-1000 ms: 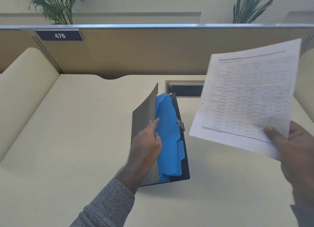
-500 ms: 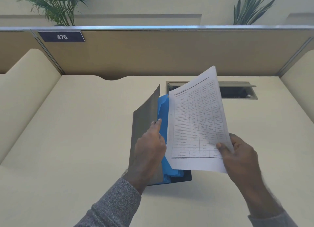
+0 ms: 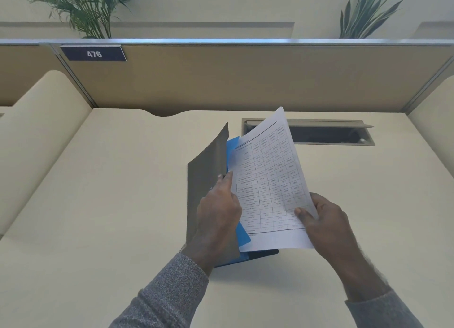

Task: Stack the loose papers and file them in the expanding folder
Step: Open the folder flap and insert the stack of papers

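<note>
An expanding folder (image 3: 206, 178) with a grey cover and blue tabbed dividers lies on the cream desk (image 3: 98, 205), its cover raised on edge. My left hand (image 3: 218, 212) grips that cover and holds it up, fingertips at its right edge. My right hand (image 3: 324, 219) pinches the lower right corner of white printed papers (image 3: 267, 180) bearing a table. The papers lean over the blue dividers, their left edge against the open folder, hiding most of its inside.
A rectangular cable slot (image 3: 326, 132) with an open flap is set in the desk behind the papers. A tan partition (image 3: 245, 77) with a "476" plate (image 3: 94, 54) closes the back; raised side panels stand left and right. Plants rise behind the partition.
My right hand has brought the papers from high on the right down and leftward onto the open folder, turning them upright. My left hand has kept holding the cover up.
</note>
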Tool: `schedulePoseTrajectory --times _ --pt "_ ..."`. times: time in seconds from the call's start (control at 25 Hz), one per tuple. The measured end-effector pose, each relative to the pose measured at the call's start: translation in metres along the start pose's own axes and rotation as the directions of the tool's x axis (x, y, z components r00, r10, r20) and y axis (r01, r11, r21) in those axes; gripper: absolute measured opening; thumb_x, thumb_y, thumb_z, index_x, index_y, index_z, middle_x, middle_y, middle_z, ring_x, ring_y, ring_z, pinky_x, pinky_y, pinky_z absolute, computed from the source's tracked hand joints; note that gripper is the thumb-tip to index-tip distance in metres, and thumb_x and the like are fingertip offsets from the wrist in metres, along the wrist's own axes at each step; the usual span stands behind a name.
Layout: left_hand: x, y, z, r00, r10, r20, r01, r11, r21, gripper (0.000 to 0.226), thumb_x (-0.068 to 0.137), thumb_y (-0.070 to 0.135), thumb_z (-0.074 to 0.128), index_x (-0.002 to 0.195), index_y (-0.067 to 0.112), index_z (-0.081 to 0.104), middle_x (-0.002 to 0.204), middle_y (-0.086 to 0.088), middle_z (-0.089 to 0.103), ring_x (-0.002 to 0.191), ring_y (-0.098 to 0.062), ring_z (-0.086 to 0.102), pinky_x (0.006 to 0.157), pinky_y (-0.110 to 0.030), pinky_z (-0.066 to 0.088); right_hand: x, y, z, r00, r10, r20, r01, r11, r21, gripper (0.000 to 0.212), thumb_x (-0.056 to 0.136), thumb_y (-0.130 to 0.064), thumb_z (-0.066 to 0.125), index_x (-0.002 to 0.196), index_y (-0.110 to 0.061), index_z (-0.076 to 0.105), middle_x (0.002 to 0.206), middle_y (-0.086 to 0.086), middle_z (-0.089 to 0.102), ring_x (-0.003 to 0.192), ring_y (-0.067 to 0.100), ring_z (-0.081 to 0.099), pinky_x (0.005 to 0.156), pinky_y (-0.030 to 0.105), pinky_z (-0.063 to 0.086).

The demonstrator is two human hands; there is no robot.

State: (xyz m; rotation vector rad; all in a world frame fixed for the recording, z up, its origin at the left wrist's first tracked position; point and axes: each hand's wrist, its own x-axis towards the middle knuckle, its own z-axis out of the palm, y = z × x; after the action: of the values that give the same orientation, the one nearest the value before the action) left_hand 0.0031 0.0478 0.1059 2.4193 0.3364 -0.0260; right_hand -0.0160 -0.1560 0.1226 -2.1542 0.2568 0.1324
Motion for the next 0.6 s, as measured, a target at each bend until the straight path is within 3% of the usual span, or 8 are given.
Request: schedulePoseTrajectory --times 0.28,0.44,0.6 --pt "-0.001 0.002 -0.001 1.0 -0.006 0.019 0.005 0.997 0.081 0.053 0.096 0.018 0.034 0.148 0.03 0.034 0.155 0.004 0.038 0.112 -0.034 0.062 0.091 -0.045 0.053 0.007 0.004 0.002 0.997 0.05 0.066 -0.049 0.999 -0.002 0.024 0.089 -0.012 0.062 0.101 -0.032 0.068 0.091 -0.014 0.074 0.088 0.014 0.069 0.078 0.036 0.055" --pt "0.006 0.002 -0.004 1.0 -0.001 0.011 0.0 0.998 0.07 0.052 0.096 0.02 0.035 0.148 0.03 0.034 0.153 0.004 0.041 0.107 -0.029 0.064 0.085 -0.045 0.056 0.011 0.012 -0.007 0.994 0.081 0.075 -0.082 0.997 0.012 0.025 0.088 -0.013 0.065 0.106 -0.03 0.07 0.093 -0.014 0.076 0.09 0.015 0.071 0.084 0.043 0.056" --pt "-0.001 0.005 0.001 0.998 0.029 0.061 -0.036 0.992 0.124 0.054 0.097 0.019 0.035 0.149 0.031 0.031 0.155 0.003 0.038 0.108 -0.031 0.063 0.086 -0.043 0.056 0.02 0.006 0.008 0.989 0.066 0.135 -0.059 0.997 -0.051 0.028 0.088 -0.011 0.062 0.111 -0.025 0.068 0.102 -0.005 0.074 0.093 0.02 0.068 0.085 0.039 0.054"
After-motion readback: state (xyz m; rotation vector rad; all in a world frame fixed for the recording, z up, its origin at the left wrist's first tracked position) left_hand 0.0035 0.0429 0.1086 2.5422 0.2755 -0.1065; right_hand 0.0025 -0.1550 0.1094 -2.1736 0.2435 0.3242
